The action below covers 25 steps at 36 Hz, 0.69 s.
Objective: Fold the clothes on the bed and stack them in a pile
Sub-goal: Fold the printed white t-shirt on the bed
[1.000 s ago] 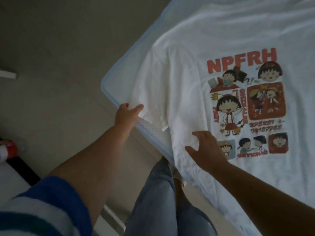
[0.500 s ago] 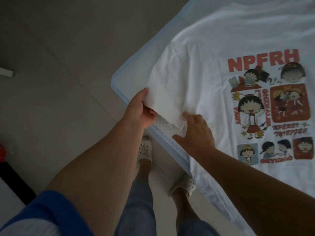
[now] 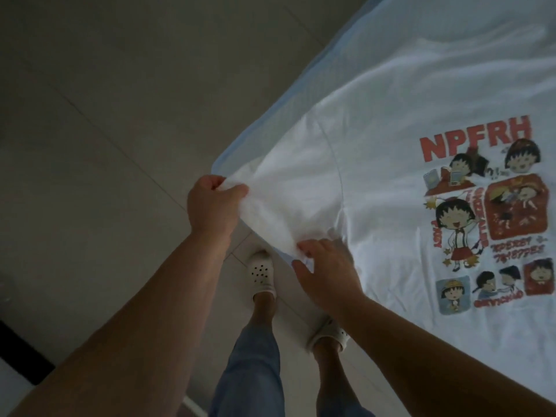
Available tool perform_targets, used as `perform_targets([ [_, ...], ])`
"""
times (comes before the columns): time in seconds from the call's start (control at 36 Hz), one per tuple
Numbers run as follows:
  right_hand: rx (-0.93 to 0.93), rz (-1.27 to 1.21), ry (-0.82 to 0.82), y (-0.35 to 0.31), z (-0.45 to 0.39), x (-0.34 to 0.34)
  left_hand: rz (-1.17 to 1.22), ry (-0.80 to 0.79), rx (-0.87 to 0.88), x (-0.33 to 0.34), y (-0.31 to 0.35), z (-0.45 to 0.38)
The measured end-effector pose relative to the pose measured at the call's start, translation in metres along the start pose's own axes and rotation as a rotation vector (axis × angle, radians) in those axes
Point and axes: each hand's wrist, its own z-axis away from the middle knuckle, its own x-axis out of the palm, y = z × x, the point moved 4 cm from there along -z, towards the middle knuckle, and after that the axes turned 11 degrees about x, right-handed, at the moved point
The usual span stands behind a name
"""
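Left hand (image 3: 212,203) first — it's clamped on the outer edge of the sleeve (image 3: 288,203), thumb on top, fingers curled under the white cloth, right at the corner of the bed (image 3: 301,94). The right hand (image 3: 326,273) sits just beside it, nearer the person, fingertips curled in and pinching the lower hem of that same sleeve where it bunches against the side seam. So both hands are gripping fabric, and the sleeve is lifted and gathered between them rather than lying flat.

Out from there, the T-shirt (image 3: 391,182) spreads print-side up across the bed, the red "NPFRH" lettering (image 3: 475,139) and cartoon panels well to the right of the hands, and its near edge hangs over the side of the bed. No finished pile shows in this view.

The step in hand looks like the first fold — bringing the sleeve in across the body. By my reading, the task is only beginning on this shirt. The next move calls for both hands to carry the sleeve inward together, toward the print, keeping the edge taut so it lands flat, then smoothing the crease. The risk: the bunched cloth under the right hand folds in wrinkled.

Below, white perforated clogs (image 3: 261,273) stand on the grey tiled floor (image 3: 105,115).
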Motion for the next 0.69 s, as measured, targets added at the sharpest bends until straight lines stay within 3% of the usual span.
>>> perform_targets([
  [0.14, 0.161, -0.088, -0.102, 0.005, -0.010, 0.013, -0.230, -0.029, -0.056, 0.011, -0.019, -0.014],
  [0.22, 0.221, -0.194, -0.183, 0.014, -0.001, 0.007, -0.378, -0.030, 0.241, 0.011, 0.003, -0.007],
  [0.31, 0.284, -0.149, -0.244, 0.039, 0.018, -0.006, -0.392, -0.209, 0.406, 0.023, 0.019, 0.017],
  [0.42, 0.449, -0.139, -0.237, 0.087, 0.050, -0.028, -0.470, -0.588, 0.413, 0.050, 0.019, 0.067],
  [0.53, 0.588, -0.163, -0.230, 0.144, 0.087, -0.043, -0.539, -0.894, 0.285, 0.076, 0.010, 0.122],
  [0.69, 0.657, -0.153, -0.188, 0.228, 0.137, -0.054, -0.608, -0.923, 0.170, 0.099, -0.007, 0.194],
])
